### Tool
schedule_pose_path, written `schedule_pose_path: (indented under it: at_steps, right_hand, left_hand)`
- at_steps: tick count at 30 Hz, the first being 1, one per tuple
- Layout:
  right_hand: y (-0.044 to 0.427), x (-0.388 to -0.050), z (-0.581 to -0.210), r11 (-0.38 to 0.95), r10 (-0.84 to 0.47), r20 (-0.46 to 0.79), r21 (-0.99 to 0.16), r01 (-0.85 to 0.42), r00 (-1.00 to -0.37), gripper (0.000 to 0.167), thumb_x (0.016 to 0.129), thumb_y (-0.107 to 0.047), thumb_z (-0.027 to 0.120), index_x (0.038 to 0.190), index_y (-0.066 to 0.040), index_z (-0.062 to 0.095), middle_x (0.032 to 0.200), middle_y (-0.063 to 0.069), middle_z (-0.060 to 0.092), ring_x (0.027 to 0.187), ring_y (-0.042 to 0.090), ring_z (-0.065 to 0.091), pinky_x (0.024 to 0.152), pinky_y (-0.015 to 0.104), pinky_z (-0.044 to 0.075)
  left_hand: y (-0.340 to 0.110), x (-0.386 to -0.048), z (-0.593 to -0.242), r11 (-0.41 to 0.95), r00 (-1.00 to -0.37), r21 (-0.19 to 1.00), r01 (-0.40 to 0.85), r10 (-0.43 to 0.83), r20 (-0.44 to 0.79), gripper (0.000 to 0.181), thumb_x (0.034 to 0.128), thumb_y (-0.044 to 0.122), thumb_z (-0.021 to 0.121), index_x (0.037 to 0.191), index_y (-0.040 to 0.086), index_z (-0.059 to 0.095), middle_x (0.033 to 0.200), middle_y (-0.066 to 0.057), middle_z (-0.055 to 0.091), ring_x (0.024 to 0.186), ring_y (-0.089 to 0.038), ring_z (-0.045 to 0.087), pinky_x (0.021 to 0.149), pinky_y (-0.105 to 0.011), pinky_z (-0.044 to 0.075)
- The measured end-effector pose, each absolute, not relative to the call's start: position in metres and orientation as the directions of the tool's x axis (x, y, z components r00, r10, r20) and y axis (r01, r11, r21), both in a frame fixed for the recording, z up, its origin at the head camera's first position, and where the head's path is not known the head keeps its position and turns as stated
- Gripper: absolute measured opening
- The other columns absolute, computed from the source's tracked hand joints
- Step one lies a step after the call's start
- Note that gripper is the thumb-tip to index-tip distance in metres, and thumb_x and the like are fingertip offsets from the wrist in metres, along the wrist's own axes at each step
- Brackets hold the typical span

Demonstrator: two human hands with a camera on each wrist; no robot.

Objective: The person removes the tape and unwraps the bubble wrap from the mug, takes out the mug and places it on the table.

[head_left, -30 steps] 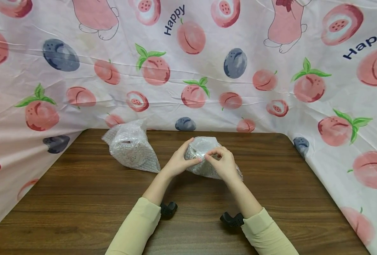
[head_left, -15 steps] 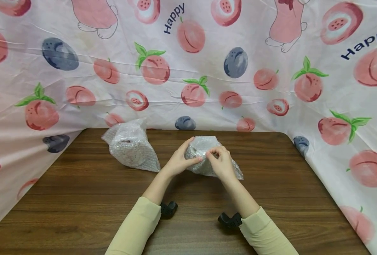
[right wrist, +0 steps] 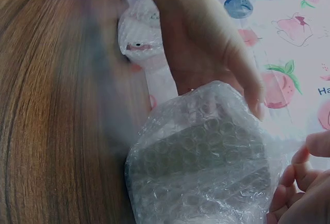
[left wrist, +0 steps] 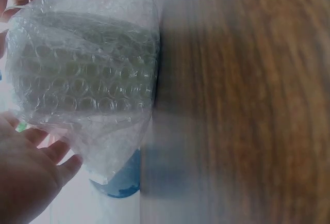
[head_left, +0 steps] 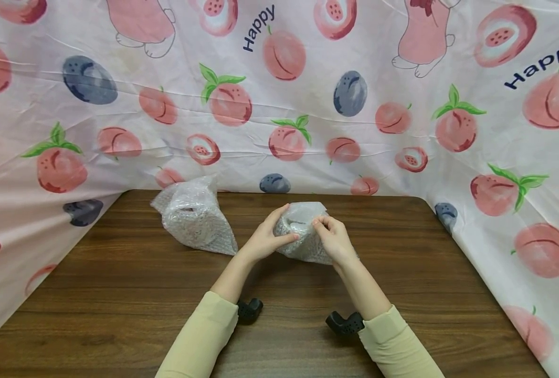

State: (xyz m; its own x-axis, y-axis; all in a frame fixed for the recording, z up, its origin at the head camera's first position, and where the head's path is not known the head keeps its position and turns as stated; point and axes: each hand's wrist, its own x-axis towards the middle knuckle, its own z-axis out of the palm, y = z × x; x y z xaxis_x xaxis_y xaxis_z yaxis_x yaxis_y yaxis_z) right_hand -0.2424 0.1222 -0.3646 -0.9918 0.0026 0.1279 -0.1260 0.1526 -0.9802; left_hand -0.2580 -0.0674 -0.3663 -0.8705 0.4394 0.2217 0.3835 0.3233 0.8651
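Note:
A bubble-wrapped bundle (head_left: 303,244) stands on the table between the two hands. Through the wrap in the left wrist view shows a dull greenish block-like shape (left wrist: 77,82); its kind cannot be made out. My left hand (head_left: 262,239) holds the bundle's left side, thumb near its top and fingers round the far side. At the bundle's upper right, my right hand (head_left: 333,239) pinches with thumb and forefinger. A thin clear strip seems to run from the wrap to those fingertips; whether it is tape or film, I cannot tell.
A second bubble-wrapped bundle (head_left: 196,220) stands farther left on the brown wooden table (head_left: 118,294). A fruit-printed cloth (head_left: 279,105) hangs at the back and both sides. Black wrist devices (head_left: 250,311) sit by both cuffs.
My right hand has shifted a little to the right, away from the left thumb, its fingertips still together. The left hand and both bundles stay nearly where they were.

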Motion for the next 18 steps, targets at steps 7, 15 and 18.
schedule_pose_path:
  at_steps: [7, 15, 18]
  right_hand:
    - [0.122, -0.244, -0.364, 0.138, 0.026, 0.105, -0.985, -0.101, -0.994, 0.021, 0.098, -0.013, 0.054, 0.100, 0.006, 0.063, 0.096, 0.007, 0.055, 0.091, 0.017, 0.046, 0.079, 0.031, 0.037]
    - [0.126, -0.246, -0.364, 0.088, 0.069, 0.099, -0.992, -0.093, -0.993, 0.020, 0.095, -0.013, 0.060, 0.098, 0.006, 0.064, 0.097, 0.006, 0.058, 0.095, 0.018, 0.047, 0.084, 0.032, 0.037]
    - [0.128, -0.246, -0.361, 0.071, 0.089, 0.085, -0.994, -0.079, -0.992, 0.021, 0.095, -0.014, 0.060, 0.101, 0.005, 0.065, 0.098, 0.005, 0.059, 0.097, 0.018, 0.047, 0.085, 0.032, 0.037]
  left_hand:
    - [-0.067, -0.264, -0.372, 0.337, -0.879, 0.864, 0.374, 0.425, 0.215, 0.083, 0.0876, 0.021, 0.072, 0.153, 0.008, 0.022, 0.155, -0.014, 0.021, 0.141, -0.031, 0.018, 0.110, -0.053, 0.020]
    - [-0.068, -0.291, -0.405, 0.351, -0.893, 0.859, 0.373, 0.387, 0.229, 0.088, 0.0842, 0.032, 0.075, 0.154, 0.021, 0.023, 0.156, -0.007, 0.021, 0.141, -0.029, 0.018, 0.109, -0.057, 0.020]
    - [-0.068, -0.291, -0.405, 0.359, -0.894, 0.853, 0.379, 0.379, 0.238, 0.088, 0.0836, 0.034, 0.075, 0.154, 0.023, 0.023, 0.156, -0.005, 0.021, 0.141, -0.028, 0.019, 0.108, -0.057, 0.021]
